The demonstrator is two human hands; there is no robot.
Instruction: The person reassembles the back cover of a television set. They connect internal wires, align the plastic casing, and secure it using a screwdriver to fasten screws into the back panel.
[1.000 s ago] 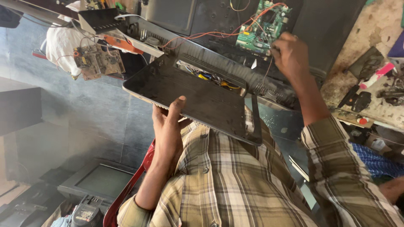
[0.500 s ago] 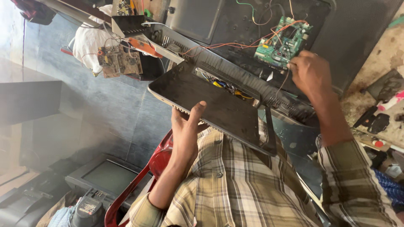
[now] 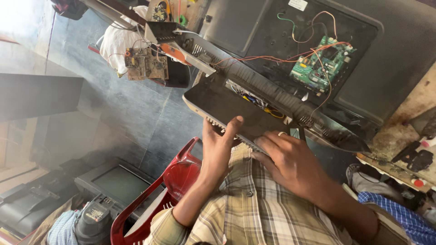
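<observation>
Though half-hidden by hands [image 3: 218, 149], dark panel [image 3: 222, 106]

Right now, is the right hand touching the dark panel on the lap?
Touching. The head view shows the right hand lying flat on the dark panel's near edge, fingers pressed against it.

Two hands, left [image 3: 218, 149] and right [image 3: 290, 165], were at the frame's middle. One dark panel [image 3: 227, 106] lay above them. One green board [image 3: 318, 63] sat upper right; two brown boards [image 3: 147, 66] upper left. One red chair [image 3: 175, 181] stood lower centre, one old monitor [image 3: 113, 181] lower left.
</observation>
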